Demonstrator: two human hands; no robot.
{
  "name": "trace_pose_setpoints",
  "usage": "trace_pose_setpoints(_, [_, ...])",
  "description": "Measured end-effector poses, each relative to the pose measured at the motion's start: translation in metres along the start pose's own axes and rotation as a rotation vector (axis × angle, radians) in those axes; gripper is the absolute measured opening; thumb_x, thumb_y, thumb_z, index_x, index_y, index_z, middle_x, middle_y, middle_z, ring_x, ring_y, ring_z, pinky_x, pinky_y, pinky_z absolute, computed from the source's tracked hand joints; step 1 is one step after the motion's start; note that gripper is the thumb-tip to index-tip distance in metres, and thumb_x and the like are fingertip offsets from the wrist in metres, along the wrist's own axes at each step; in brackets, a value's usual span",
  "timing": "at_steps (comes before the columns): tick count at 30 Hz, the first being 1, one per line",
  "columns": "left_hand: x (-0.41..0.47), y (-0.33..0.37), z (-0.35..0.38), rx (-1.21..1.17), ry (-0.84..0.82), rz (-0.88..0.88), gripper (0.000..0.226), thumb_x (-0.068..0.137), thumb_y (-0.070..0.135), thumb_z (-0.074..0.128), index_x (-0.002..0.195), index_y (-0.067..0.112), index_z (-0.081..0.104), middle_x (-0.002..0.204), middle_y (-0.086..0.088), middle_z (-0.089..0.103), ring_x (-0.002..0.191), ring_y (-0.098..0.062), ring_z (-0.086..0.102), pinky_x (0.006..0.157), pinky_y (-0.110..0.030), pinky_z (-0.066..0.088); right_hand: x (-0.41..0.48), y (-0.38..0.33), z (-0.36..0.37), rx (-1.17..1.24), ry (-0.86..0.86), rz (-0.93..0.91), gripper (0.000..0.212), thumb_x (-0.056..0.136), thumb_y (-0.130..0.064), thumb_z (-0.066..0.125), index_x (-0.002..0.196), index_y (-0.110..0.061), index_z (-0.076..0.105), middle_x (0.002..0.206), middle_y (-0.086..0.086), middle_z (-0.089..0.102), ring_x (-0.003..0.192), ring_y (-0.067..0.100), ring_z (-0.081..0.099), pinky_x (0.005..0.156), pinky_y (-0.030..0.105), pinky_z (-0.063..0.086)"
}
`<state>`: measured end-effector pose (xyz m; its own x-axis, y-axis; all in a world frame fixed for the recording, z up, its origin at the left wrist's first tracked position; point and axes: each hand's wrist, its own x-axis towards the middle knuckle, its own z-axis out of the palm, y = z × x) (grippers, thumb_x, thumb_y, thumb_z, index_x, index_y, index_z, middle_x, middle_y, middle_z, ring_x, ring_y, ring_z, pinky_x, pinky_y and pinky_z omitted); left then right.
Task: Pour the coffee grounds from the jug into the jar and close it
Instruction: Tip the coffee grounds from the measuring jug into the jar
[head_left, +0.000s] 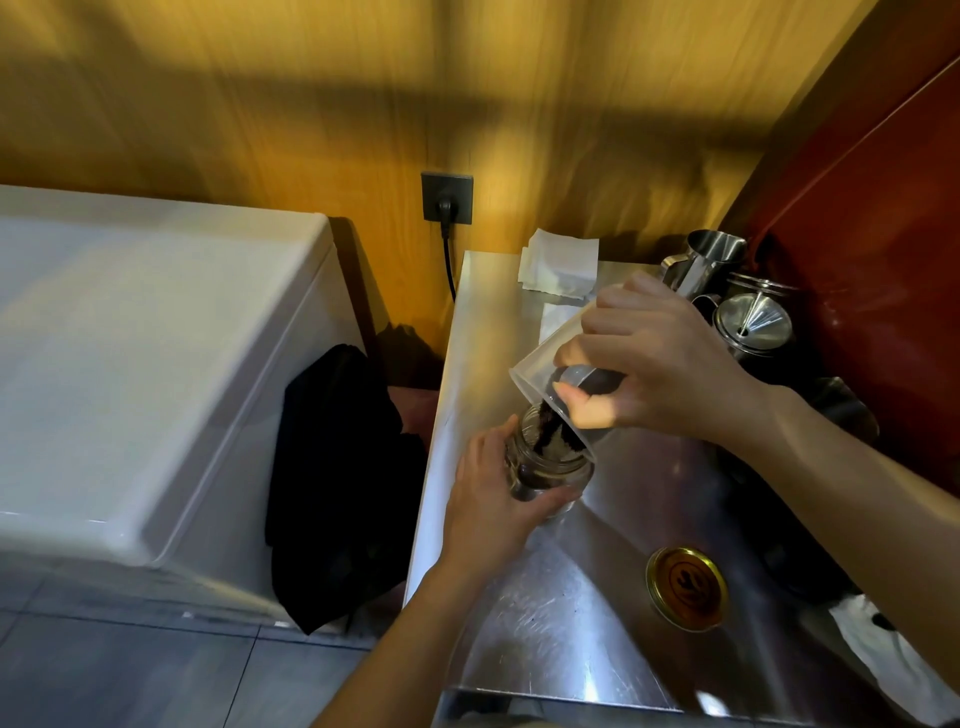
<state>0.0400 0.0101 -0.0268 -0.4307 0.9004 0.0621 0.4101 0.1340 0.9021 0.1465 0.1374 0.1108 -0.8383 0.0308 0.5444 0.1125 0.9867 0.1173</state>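
Observation:
A small glass jar (550, 467) stands on the steel counter (545, 623), partly filled with dark coffee grounds. My left hand (488, 499) wraps around its left side. My right hand (644, 358) grips the handle of a clear plastic jug (540, 364), tipped steeply with its rim over the jar's mouth. Dark grounds (550, 421) slide out of the jug into the jar. The jar's gold lid (685, 587) lies flat on the counter to the front right, apart from both hands.
Steel pitchers and a steel funnel (753, 317) crowd the counter's back right. White paper filters (561, 260) lie at the back. A white chest appliance (156, 364) stands to the left, with a black cloth (337, 478) hanging in the gap. A white cloth (893, 654) lies front right.

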Motion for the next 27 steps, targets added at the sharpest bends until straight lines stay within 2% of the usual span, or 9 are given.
trace_pose_setpoints(4, [0.0003,-0.0003,-0.0002,0.003,-0.003,0.001,0.078,0.061,0.055,0.076,0.127,0.035,0.040,0.105,0.031,0.040,0.108,-0.002,0.043,0.083,-0.020,0.038,-0.0008,0.0018,-0.0007,0.003,0.000,0.002,0.028,0.080,-0.030,0.057,0.070,-0.005,0.066,0.056,0.008,0.055,0.054,0.025,0.048,0.055,0.035,0.035])
trace_pose_setpoints(6, [-0.0001,0.0008,-0.0003,0.004,-0.004,0.005,0.075,0.062,0.052,0.076,0.126,0.034,0.041,0.104,0.031,0.040,0.107,-0.003,0.043,0.083,-0.020,0.039,-0.0007,0.0012,0.0004,-0.011,0.004,-0.015,0.027,0.080,-0.029,0.058,0.070,-0.005,0.066,0.055,0.007,0.055,0.054,0.025,0.047,0.056,0.034,0.032])
trace_pose_setpoints(9, [-0.0006,0.0015,0.0003,0.005,0.003,0.012,0.074,0.060,0.057,0.073,0.123,0.037,0.041,0.104,0.030,0.041,0.106,-0.001,0.043,0.085,-0.024,0.041,-0.0009,0.0001,0.0018,-0.028,0.017,-0.040,0.023,0.079,-0.027,0.061,0.071,-0.006,0.066,0.055,0.006,0.054,0.053,0.023,0.045,0.057,0.033,0.029])
trace_pose_setpoints(16, [-0.0018,0.0019,0.0005,-0.011,0.013,0.016,0.071,0.059,0.061,0.071,0.120,0.046,0.038,0.104,0.031,0.042,0.105,0.002,0.042,0.084,-0.018,0.039,-0.0015,-0.0009,0.0018,-0.043,0.031,-0.067,0.018,0.077,-0.023,0.063,0.071,-0.006,0.066,0.055,0.005,0.054,0.053,0.024,0.046,0.055,0.035,0.033])
trace_pose_setpoints(21, [-0.0014,0.0020,0.0012,0.006,0.006,0.002,0.073,0.065,0.049,0.080,0.125,0.035,0.041,0.104,0.032,0.040,0.110,-0.004,0.043,0.088,-0.023,0.041,-0.0012,0.0013,-0.0007,-0.040,0.038,-0.053,0.020,0.078,-0.023,0.063,0.069,-0.005,0.065,0.054,0.006,0.054,0.053,0.025,0.047,0.054,0.036,0.036])
trace_pose_setpoints(24, [-0.0021,0.0021,0.0013,0.002,0.012,0.008,0.071,0.060,0.058,0.074,0.120,0.044,0.039,0.104,0.034,0.039,0.107,0.001,0.042,0.082,-0.012,0.035,-0.0018,0.0001,0.0014,-0.037,0.051,-0.056,0.019,0.077,-0.023,0.067,0.069,-0.005,0.065,0.053,0.005,0.051,0.053,0.023,0.045,0.057,0.032,0.028])
trace_pose_setpoints(27, [-0.0020,0.0020,0.0015,-0.017,0.016,0.004,0.071,0.059,0.060,0.074,0.118,0.049,0.037,0.106,0.034,0.040,0.110,-0.001,0.044,0.085,-0.017,0.039,-0.0025,0.0014,0.0007,-0.018,0.060,-0.037,0.022,0.078,-0.025,0.065,0.068,-0.005,0.065,0.054,0.006,0.052,0.053,0.024,0.046,0.056,0.034,0.032])
